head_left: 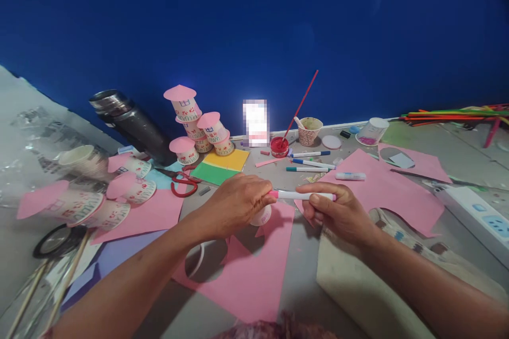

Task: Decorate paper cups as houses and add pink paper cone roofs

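A white marker with pink ends (294,195) is held level between my two hands. The fingers of my left hand (242,201) close round its pink cap end. Toward the other end, my right hand (338,212) pinches the barrel between thumb and fingers. Just under my left hand shows a small white paper cup (261,217) with pink drawing on it; whether that hand also grips it I cannot tell. Beneath lies a pink paper sheet (254,275) with round holes cut out of it.
Decorated cup towers with pink cone roofs (186,116) stand at the back, others lie left. Nearby are a dark flask (135,127), red-handled scissors (185,183), a red paint pot (279,146), several markers (310,163), and a power strip (477,217). A blue wall bounds the table.
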Demonstrator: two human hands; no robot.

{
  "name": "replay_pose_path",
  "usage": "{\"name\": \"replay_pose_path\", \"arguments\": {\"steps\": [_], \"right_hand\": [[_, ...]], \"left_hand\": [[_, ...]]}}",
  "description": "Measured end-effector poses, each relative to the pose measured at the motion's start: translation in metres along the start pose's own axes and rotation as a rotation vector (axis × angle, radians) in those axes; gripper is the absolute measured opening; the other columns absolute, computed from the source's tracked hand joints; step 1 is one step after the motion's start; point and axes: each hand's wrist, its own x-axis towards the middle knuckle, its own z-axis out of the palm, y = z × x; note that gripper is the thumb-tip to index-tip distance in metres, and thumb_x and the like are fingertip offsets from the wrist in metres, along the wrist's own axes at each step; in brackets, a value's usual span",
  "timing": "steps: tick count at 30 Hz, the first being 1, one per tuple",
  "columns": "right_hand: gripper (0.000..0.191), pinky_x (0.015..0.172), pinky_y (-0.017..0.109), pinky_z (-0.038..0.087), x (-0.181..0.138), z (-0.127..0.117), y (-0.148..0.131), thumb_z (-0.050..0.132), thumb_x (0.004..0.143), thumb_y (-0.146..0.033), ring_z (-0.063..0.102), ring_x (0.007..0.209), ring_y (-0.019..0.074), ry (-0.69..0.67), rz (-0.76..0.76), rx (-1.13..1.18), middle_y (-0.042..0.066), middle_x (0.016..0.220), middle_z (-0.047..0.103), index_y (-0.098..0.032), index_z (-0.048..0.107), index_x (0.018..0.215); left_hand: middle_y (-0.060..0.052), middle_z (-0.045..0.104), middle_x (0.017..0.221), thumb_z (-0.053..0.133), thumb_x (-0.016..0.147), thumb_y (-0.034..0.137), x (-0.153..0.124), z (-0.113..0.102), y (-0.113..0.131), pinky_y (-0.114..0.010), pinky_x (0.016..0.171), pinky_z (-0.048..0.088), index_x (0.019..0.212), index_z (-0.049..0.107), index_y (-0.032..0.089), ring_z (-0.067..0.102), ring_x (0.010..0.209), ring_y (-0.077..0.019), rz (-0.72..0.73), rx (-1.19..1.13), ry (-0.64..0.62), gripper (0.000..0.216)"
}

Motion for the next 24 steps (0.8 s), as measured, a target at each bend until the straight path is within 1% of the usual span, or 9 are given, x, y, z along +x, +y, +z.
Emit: {"name": "replay_pose_path", "arguments": {"steps": [5, 8, 11, 14, 16, 18, 20, 23, 24], "right_hand": [[0.04, 0.049, 0.024, 0.036, 0.0, 0.0, -0.002, 0.086, 0.077, -0.062, 0.041, 0.049, 0.0097, -0.083, -0.044, 0.227, -0.005, 0.056, 0.054, -0.026, 0.079, 0.094], [0.056, 0.05, 0.026, 0.036, -0.004, 0.012, -0.001, 0.07, 0.084, -0.077, 0.039, 0.049, 0.012, -0.124, -0.012, 0.159, -0.005, 0.05, 0.044, -0.023, 0.069, 0.076], [0.062, 0.05, 0.027, 0.035, -0.007, 0.018, -0.003, 0.061, 0.091, -0.077, 0.034, 0.048, 0.0114, -0.109, -0.011, 0.173, -0.005, 0.05, 0.038, -0.022, 0.055, 0.063], [0.063, 0.046, 0.026, 0.03, -0.002, 0.002, -0.018, 0.062, 0.092, -0.072, 0.026, 0.046, 0.0114, -0.046, -0.046, 0.195, -0.006, 0.049, 0.029, -0.023, 0.043, 0.059], [0.065, 0.044, 0.025, 0.024, 0.007, -0.016, -0.031, 0.065, 0.093, -0.069, 0.019, 0.047, 0.0126, 0.066, -0.12, 0.202, -0.007, 0.05, 0.016, -0.024, 0.032, 0.059], [0.063, 0.045, 0.025, 0.024, 0.016, -0.03, -0.037, 0.065, 0.094, -0.065, 0.02, 0.049, 0.0141, 0.167, -0.181, 0.217, -0.006, 0.051, 0.014, -0.024, 0.032, 0.06], [0.056, 0.045, 0.025, 0.024, 0.022, -0.031, -0.032, 0.069, 0.091, -0.064, 0.023, 0.048, 0.0137, 0.146, -0.116, 0.219, -0.007, 0.051, 0.02, -0.025, 0.041, 0.062], [0.044, 0.048, 0.026, 0.029, 0.019, -0.016, -0.01, 0.08, 0.081, -0.064, 0.033, 0.05, 0.0121, 0.053, 0.036, 0.159, -0.005, 0.055, 0.041, -0.024, 0.061, 0.073], [0.043, 0.049, 0.026, 0.03, 0.016, -0.012, -0.004, 0.081, 0.081, -0.061, 0.037, 0.052, 0.0119, 0.04, 0.047, 0.126, -0.004, 0.057, 0.047, -0.023, 0.064, 0.075]], "left_hand": [[-0.002, 0.06, 0.071, 0.034, 0.113, 0.042, 0.007, 0.02, 0.019, -0.034, 0.065, 0.033, 0.08, 0.053, 0.021, 0.051, 0.065, -0.0197, 0.104, 0.183, 0.162, 0.043], [-0.004, 0.062, 0.072, 0.038, 0.112, 0.036, 0.012, 0.028, 0.034, -0.037, 0.064, 0.031, 0.082, 0.056, 0.019, 0.054, 0.068, -0.0213, 0.197, 0.307, 0.167, 0.039], [-0.004, 0.063, 0.073, 0.04, 0.111, 0.033, 0.008, 0.024, 0.034, -0.038, 0.064, 0.03, 0.082, 0.057, 0.02, 0.055, 0.069, -0.0211, 0.231, 0.348, 0.147, 0.036], [-0.003, 0.062, 0.072, 0.04, 0.11, 0.031, -0.011, 0.004, 0.007, -0.037, 0.064, 0.031, 0.078, 0.055, 0.022, 0.054, 0.068, -0.0204, 0.154, 0.311, 0.163, 0.036], [-0.001, 0.056, 0.067, 0.038, 0.11, 0.03, -0.028, -0.011, -0.02, -0.036, 0.063, 0.031, 0.074, 0.049, 0.024, 0.052, 0.065, -0.0198, -0.085, 0.307, 0.262, 0.038], [-0.001, 0.051, 0.064, 0.036, 0.11, 0.031, -0.04, -0.017, -0.046, -0.035, 0.061, 0.032, 0.072, 0.044, 0.025, 0.049, 0.061, -0.0196, -0.197, 0.316, 0.285, 0.039], [-0.001, 0.054, 0.07, 0.034, 0.11, 0.027, -0.044, -0.01, -0.065, -0.034, 0.061, 0.035, 0.074, 0.046, 0.024, 0.053, 0.064, -0.019, -0.295, 0.281, 0.235, 0.037], [0.0, 0.058, 0.073, 0.045, 0.105, 0.022, -0.039, 0.013, -0.077, -0.033, 0.066, 0.045, 0.075, 0.053, 0.022, 0.061, 0.073, -0.0198, -0.299, 0.206, 0.119, 0.031], [-0.002, 0.064, 0.083, 0.048, 0.103, 0.02, -0.039, 0.02, -0.077, -0.035, 0.074, 0.05, 0.084, 0.06, 0.021, 0.065, 0.083, -0.0218, -0.296, 0.186, 0.113, 0.022]]}}
